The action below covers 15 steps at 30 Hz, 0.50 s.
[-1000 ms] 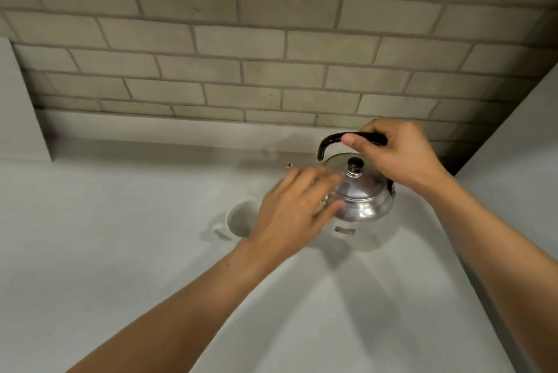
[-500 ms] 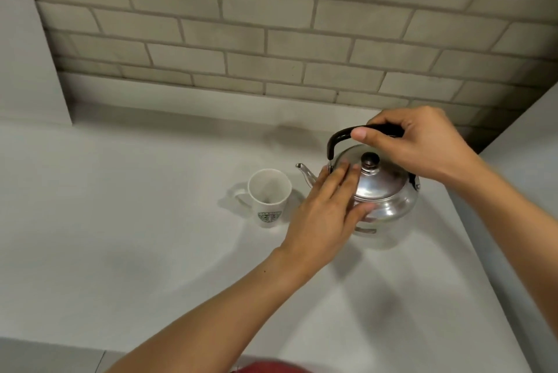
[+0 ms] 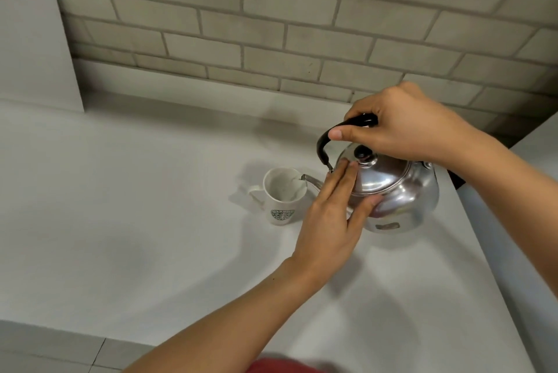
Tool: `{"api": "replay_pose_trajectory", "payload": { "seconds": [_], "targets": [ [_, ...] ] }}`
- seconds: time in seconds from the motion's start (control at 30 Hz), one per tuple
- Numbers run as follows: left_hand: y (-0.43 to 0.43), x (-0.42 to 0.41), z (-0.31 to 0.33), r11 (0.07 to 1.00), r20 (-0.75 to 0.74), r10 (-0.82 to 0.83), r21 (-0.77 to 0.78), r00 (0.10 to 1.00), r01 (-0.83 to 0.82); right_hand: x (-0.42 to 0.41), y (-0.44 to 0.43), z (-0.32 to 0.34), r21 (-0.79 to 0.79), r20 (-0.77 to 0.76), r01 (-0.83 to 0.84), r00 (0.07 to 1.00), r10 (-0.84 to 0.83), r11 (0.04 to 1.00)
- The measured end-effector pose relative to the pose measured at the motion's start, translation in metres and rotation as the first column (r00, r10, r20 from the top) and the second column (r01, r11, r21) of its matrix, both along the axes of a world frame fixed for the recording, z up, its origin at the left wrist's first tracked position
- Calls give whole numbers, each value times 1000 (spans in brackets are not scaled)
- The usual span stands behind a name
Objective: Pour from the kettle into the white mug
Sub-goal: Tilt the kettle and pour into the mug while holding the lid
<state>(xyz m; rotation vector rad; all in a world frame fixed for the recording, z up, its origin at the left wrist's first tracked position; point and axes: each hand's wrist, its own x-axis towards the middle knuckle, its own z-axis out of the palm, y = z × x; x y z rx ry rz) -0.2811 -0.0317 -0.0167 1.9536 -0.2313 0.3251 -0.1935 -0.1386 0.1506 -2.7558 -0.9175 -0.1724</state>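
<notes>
A shiny steel kettle point(image 3: 398, 194) with a black handle and a black lid knob is held just above the white counter point(image 3: 136, 236), tilted to the left. My right hand point(image 3: 401, 128) is closed around its handle. My left hand point(image 3: 335, 209) lies flat against the lid and the near side of the kettle, fingers extended. The thin spout reaches over the rim of the white mug point(image 3: 282, 197), which stands upright with a green logo and its handle to the left. A thin stream seems to run from the spout into the mug.
A brick wall point(image 3: 271, 25) rises behind the counter. A white panel point(image 3: 33, 40) stands at the far left. The counter's right edge runs close to the kettle, and its front edge lies at the lower left above a tiled floor.
The kettle has moved left and tipped, bringing its spout over the mug. Both hands kept their places on it. The view shifted so the mug shows fully.
</notes>
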Motion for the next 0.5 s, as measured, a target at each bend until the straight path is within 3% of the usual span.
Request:
{"api": "replay_pose_trajectory", "payload": {
  "seconds": [0.5],
  "targets": [
    [-12,5,2,985,-10,18,-174,1000,-19,2,24,15,-177,-8,-8,1000,6,984]
  ]
}}
